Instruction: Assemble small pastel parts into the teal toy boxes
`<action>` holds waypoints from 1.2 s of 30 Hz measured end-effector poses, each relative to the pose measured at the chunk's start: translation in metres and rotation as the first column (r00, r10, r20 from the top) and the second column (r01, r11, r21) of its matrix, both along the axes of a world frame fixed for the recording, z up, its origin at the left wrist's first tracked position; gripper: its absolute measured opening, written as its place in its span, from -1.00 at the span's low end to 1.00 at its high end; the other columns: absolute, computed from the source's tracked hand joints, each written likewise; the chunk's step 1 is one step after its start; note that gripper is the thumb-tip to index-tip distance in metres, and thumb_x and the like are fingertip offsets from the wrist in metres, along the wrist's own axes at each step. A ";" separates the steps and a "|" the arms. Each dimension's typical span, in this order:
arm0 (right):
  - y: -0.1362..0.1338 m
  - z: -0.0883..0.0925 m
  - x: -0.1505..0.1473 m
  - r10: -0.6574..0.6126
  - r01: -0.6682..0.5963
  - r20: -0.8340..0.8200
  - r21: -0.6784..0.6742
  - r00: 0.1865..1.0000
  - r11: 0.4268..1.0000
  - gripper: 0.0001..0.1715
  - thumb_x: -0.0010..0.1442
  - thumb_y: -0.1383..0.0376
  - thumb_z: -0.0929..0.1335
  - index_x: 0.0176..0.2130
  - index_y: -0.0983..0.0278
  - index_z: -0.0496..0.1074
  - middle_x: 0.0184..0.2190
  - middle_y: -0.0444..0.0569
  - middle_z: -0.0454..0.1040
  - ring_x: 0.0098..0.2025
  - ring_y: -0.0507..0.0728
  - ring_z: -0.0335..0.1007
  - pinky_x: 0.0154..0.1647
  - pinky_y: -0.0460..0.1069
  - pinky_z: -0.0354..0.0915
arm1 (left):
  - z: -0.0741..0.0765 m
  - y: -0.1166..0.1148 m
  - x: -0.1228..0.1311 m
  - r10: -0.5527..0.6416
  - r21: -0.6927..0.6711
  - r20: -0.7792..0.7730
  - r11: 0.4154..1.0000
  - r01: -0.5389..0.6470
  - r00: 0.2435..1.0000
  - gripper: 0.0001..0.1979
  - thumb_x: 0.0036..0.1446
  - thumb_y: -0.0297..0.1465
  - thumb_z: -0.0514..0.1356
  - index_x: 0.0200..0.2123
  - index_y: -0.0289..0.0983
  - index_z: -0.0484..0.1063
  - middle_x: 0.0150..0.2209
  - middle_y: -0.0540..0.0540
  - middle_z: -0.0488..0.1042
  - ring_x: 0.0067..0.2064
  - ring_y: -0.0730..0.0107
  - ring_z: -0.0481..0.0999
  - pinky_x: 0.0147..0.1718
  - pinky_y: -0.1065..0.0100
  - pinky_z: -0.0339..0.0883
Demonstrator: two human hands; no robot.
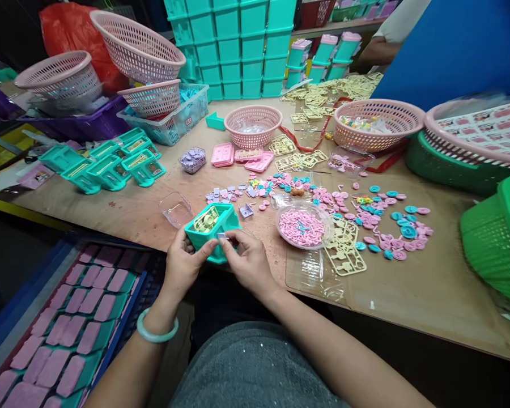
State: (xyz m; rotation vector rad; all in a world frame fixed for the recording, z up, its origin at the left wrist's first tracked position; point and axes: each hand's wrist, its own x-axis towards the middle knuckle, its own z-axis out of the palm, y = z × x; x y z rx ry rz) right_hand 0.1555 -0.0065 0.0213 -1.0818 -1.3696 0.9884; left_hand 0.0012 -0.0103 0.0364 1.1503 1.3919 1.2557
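Observation:
Between my hands is a teal plastic box (pixel 221 222), tilted over the table's front edge, with cream molded parts (pixel 206 220) inside its open top. My left hand (pixel 185 258) is wrapped round its left side, thumb along the near face. In my right hand (pixel 250 259), thumb and forefinger pinch a small light purple piece (pixel 222 236) against the box's near side. A purple plastic part (pixel 246 211) lies just beyond the box. To the left sits a clear plastic tray (pixel 175 209). On the right stands a clear round bowl (pixel 305 225) of small pink and blue pieces.
Several teal boxes (pixel 110 164) stand at left. Pink and blue discs (pixel 408 231) spread over the right side, near a cream part frame (pixel 345 249). Pink baskets (pixel 253 126) and stacked teal boxes (pixel 238 51) line the back. A crate of pink-topped boxes (pixel 68 328) is below left. Another person's arm (pixel 380 51) shows behind.

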 end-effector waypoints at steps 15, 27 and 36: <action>0.002 -0.010 0.002 0.065 -0.080 -0.141 -0.102 0.988 0.992 -0.80 0.20 0.16 0.42 -0.29 0.25 0.56 -0.35 -0.04 0.55 -0.31 0.09 0.42 -0.36 -0.06 0.32 | 0.000 0.000 -0.003 -0.016 -0.004 0.021 1.000 0.016 1.000 -0.35 -0.09 -0.20 0.48 0.04 -0.28 0.39 -0.05 -0.19 0.60 -0.08 0.18 0.62 -0.16 0.32 0.50; 0.002 -0.008 -0.005 -0.039 0.039 0.009 -0.022 0.999 0.999 -0.85 0.22 0.24 0.38 -0.33 0.24 0.54 -0.46 -0.10 0.49 -0.36 0.08 0.38 -0.36 -0.04 0.29 | -0.001 -0.001 -0.004 -0.012 -0.004 0.013 1.000 0.013 1.000 -0.38 -0.08 -0.21 0.48 0.02 -0.27 0.40 -0.08 -0.17 0.61 -0.12 0.21 0.63 -0.18 0.33 0.50; -0.004 -0.002 -0.008 -0.241 0.191 0.186 0.251 0.952 0.949 -0.86 0.27 0.35 0.33 -0.35 0.23 0.47 -0.49 -0.08 0.45 -0.34 0.13 0.34 -0.23 0.04 0.26 | 0.001 -0.001 0.003 0.001 0.007 -0.040 1.000 -0.001 0.999 -0.41 -0.07 -0.22 0.48 0.00 -0.26 0.40 -0.11 -0.12 0.60 -0.14 0.27 0.61 -0.21 0.39 0.48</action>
